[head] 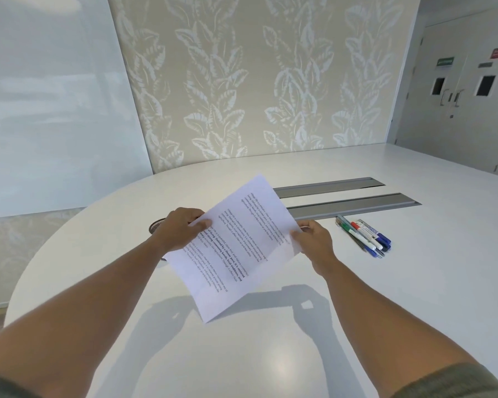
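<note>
holding one printed sheet [242, 254] in the air above the white table [414, 282], tilted, text side up. left hand [179, 234] pinching its left edge, right hand [314, 245] pinching its right edge, so both grips clamped on the printed sheet. best done with light, even pinches near the edges, no sideways pull that creases or tears, and wrists level before lowering it flat. counting: one printed sheet, two hands, two grey slotted covers [354, 206] set in the table, one bundle of pens and markers [365, 234] lying to the right, roughly six, too overlapped to count surely, and one mesh item [155, 225] mostly hidden behind the left hand.
</note>
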Tool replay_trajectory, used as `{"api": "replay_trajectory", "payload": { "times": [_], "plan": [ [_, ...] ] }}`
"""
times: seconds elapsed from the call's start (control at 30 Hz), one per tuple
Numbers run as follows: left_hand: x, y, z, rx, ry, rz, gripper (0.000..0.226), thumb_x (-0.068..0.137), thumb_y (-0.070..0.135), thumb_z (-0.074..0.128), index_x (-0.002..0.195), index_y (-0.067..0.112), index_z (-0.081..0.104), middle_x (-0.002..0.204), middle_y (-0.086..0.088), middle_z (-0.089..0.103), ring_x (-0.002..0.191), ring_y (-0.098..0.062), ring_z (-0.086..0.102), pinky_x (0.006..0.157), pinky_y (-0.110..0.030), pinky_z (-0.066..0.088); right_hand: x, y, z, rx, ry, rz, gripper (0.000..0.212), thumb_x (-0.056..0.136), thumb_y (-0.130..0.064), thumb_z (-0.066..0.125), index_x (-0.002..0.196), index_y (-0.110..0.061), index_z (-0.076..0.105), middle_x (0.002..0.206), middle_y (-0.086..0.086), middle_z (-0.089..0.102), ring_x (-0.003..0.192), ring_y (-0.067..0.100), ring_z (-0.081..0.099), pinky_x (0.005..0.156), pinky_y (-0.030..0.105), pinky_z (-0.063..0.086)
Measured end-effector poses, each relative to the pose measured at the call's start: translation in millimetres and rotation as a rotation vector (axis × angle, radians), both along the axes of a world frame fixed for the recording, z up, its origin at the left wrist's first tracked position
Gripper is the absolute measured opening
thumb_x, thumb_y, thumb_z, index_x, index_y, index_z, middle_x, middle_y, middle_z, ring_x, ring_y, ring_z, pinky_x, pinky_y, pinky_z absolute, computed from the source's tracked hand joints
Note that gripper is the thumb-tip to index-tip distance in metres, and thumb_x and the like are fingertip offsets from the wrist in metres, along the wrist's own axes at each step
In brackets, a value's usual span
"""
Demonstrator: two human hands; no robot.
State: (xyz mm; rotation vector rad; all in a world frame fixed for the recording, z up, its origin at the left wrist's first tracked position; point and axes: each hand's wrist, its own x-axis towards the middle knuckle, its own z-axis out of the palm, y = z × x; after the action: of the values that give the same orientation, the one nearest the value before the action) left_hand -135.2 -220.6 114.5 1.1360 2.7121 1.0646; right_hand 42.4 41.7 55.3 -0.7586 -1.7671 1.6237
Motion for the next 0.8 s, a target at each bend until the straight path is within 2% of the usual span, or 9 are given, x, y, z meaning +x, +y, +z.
{"api": "replay_trajectory", "payload": {
  "times": [0.1,0.17,0.23,0.3,0.43,0.57,0.67,0.73,0.8],
  "plan": [
    [0,6,-5,0.022,-0.038,0.027,0.029,0.094,0.041,0.062,0.075,0.02,0.066,0.058,0.013,0.058,0.049,0.0,0.049,0.054,-0.023,0.037,1,5,-1,-0.245,0.1,-0.079,0.017,0.08,-0.015,0.073,0.096,-0.015,0.066,0.089,0.003,0.07,0.074,0.018,0.062,0.064,0.029,0.053],
    [0,11,-10,0.083,-0.131,0.007,0.027,0.095,0.036,0.062,0.082,0.014,0.069,0.068,0.002,0.066,0.059,-0.008,0.059,0.06,-0.027,0.046,2,8,-1,-0.351,0.118,-0.082,0.024,0.08,-0.016,0.075,0.102,-0.012,0.064,0.093,0.005,0.068,0.077,0.02,0.063,0.065,0.029,0.055],
    [0,17,-14,0.176,-0.249,-0.005,0.026,0.096,0.031,0.063,0.09,0.007,0.07,0.083,-0.013,0.074,0.068,-0.019,0.066,0.07,-0.037,0.055,1,7,-3,-0.425,0.137,-0.041,0.021,0.082,-0.013,0.074,0.099,-0.013,0.061,0.094,0.007,0.068,0.076,0.022,0.062,0.064,0.028,0.054],
    [0,24,-21,0.238,-0.328,0.007,0.028,0.097,0.031,0.063,0.096,0.004,0.07,0.094,-0.017,0.076,0.075,-0.023,0.069,0.08,-0.044,0.058,1,5,-6,-0.459,0.136,0.002,0.019,0.083,-0.012,0.074,0.096,-0.014,0.061,0.096,0.007,0.072,0.074,0.022,0.065,0.065,0.029,0.054],
    [1,44,-40,0.328,-0.446,0.044,0.03,0.097,0.029,0.063,0.099,0.0,0.07,0.101,-0.019,0.074,0.084,-0.025,0.067,0.087,-0.043,0.055,-1,2,-15,-0.434,0.079,0.082,0.018,0.086,-0.009,0.069,0.103,-0.011,0.064,0.101,0.008,0.075,0.078,0.023,0.07,0.066,0.031,0.055],
    [2,67,-65,0.357,-0.559,0.087,0.03,0.097,0.029,0.062,0.099,0.0,0.07,0.095,-0.009,0.074,0.086,-0.024,0.068,0.077,-0.031,0.052,1,6,-28,-0.369,0.038,0.123,0.02,0.09,-0.006,0.063,0.108,-0.012,0.066,0.104,0.006,0.075,0.086,0.022,0.071,0.071,0.034,0.058],
    [-2,83,-85,0.311,-0.623,0.102,0.032,0.097,0.031,0.062,0.095,0.0,0.067,0.089,-0.009,0.063,0.081,-0.021,0.057,0.075,-0.032,0.043,0,15,-35,-0.297,-0.026,0.072,0.02,0.09,-0.006,0.06,0.105,-0.017,0.068,0.105,0.007,0.074,0.091,0.024,0.069,0.085,0.043,0.057],
    [-6,93,-99,0.289,-0.64,0.115,0.024,0.095,0.033,0.063,0.091,0.01,0.065,0.088,-0.006,0.059,0.081,-0.019,0.051,0.076,-0.031,0.039,-1,22,-39,-0.261,-0.05,0.016,0.019,0.09,-0.006,0.058,0.097,-0.02,0.068,0.103,0.005,0.073,0.089,0.024,0.068,0.082,0.04,0.056],
    [-8,102,-110,0.283,-0.625,0.179,0.023,0.093,0.035,0.064,0.094,0.014,0.07,0.087,-0.002,0.065,0.079,-0.02,0.054,0.077,-0.03,0.045,-1,27,-42,-0.234,-0.06,-0.041,0.019,0.089,-0.005,0.056,0.09,-0.021,0.067,0.097,0.0,0.073,0.084,0.018,0.068,0.073,0.03,0.056]
  ]
}}
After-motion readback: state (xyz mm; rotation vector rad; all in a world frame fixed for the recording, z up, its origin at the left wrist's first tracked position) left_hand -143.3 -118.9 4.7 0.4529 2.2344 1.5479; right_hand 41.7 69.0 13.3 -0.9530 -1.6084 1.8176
